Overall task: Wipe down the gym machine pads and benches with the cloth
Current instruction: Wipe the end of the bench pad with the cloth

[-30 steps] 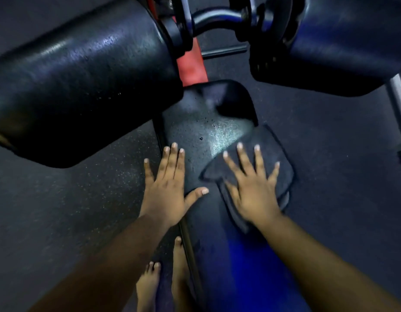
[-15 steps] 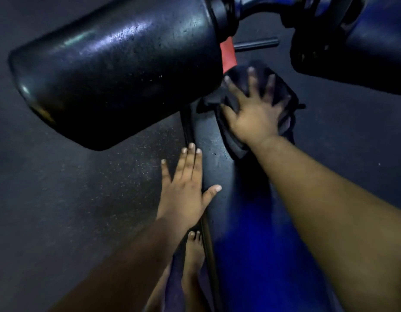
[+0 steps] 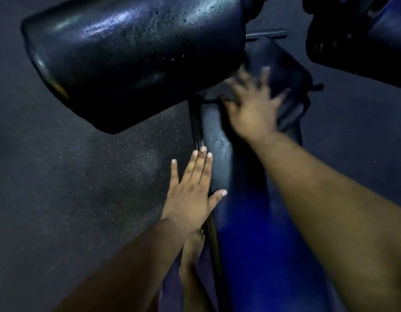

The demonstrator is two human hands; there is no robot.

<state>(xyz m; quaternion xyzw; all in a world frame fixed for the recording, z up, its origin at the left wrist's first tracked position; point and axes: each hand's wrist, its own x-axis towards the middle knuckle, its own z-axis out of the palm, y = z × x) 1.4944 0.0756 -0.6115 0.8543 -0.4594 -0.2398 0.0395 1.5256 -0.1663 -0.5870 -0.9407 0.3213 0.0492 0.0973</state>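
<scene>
Cloth point(image 3: 291, 86) at far end of bench pad point(image 3: 219, 154), under flat, spread right hand point(image 3: 253, 109). Left hand point(image 3: 192, 190) flat, braced on bench edge. Risk: unpinched cloth bunches, slips off far edge near roller pad point(image 3: 132, 55).

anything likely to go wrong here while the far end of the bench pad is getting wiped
1. The right hand presses the cloth with spread fingers right under the big roller pad; knuckles could knock it.
2. Part of the cloth hangs past the bench pad edge, so it may slide off.
3. The left hand rests flat, half over the pad's edge, and a bare foot is below; a slip looks possible.
</scene>
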